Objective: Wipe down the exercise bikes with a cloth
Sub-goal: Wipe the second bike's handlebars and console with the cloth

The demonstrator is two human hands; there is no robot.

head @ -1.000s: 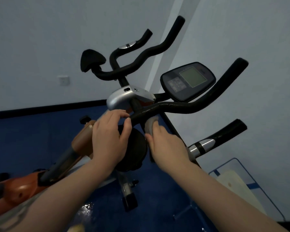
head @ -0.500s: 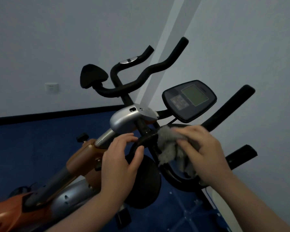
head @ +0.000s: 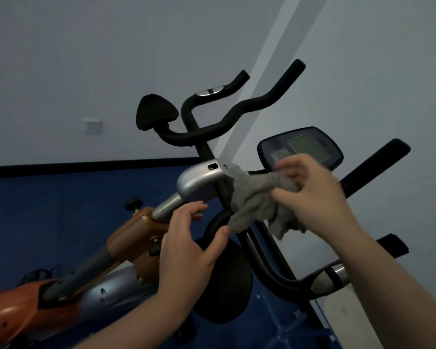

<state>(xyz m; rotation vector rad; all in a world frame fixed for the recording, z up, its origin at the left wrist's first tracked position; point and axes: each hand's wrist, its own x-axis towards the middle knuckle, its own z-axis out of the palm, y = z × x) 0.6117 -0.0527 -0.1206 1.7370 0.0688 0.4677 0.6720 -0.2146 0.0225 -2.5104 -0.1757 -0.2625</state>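
A: Status?
B: Right hand is pinching the grey cloth, now lifting it off the lower handlebar toward the console. Left hand is hovering, fingers loosely apart.
A: Meaning?
B: Probably regripping; console's next.

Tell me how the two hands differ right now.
The right hand grips the grey cloth below the console; the left hand holds nothing, fingers loosely spread. The right sits higher, the left lower by the silver stem. Both are bare.
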